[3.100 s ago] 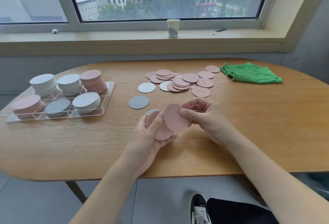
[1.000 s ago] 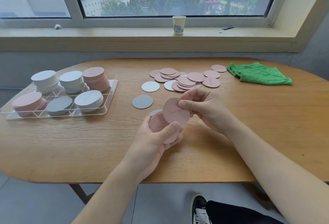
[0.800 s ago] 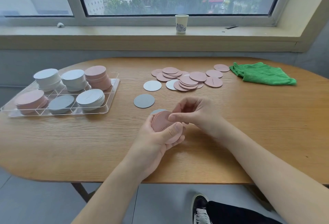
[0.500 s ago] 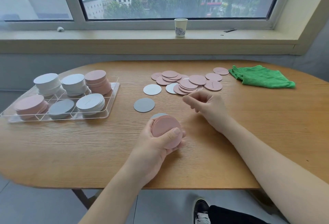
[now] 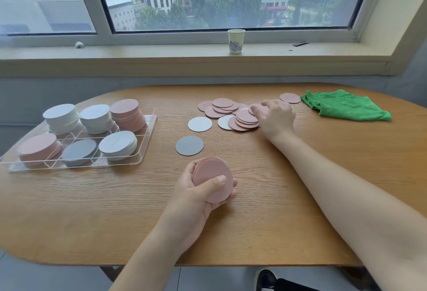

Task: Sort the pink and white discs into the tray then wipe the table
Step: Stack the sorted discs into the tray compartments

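Window: a wide pane with a pale frame runs across the wall ahead of me, above a long cream sill.
Table [image 5: 300,175]: an oval top of light wood with fine straight grain running left to right, its rounded edge nearest me.
Tray [image 5: 147,139]: clear hard plastic, rectangular, split into compartments; it lies on the table's left part, its long side running left to right and angled a little away from me. Round stacks fill it: white, white and pink in the far row; pink, grey and white in the near row.
Cloth [image 5: 346,108]: green, soft and rumpled, lying at the table's far right.
Loose discs [image 5: 231,112]: thin flat circles (card, by the look of it), mostly pink, overlapping in a flat scatter at the far middle. A white one [image 5: 199,124] and a grey one [image 5: 189,145] lie apart to the left of it.
Pink stack [image 5: 213,178]: a short pile of pink discs tilted up on edge, faces toward me.
My left hand [image 5: 198,196]: fingers and thumb curled round the pink stack, over the table's near middle.
My right hand [image 5: 276,117]: reaching into the scatter, fingertips down on a pink disc at its right side; whether I pinch it I cannot tell.
Cup [image 5: 236,41]: a small paper cup, upright on the sill.
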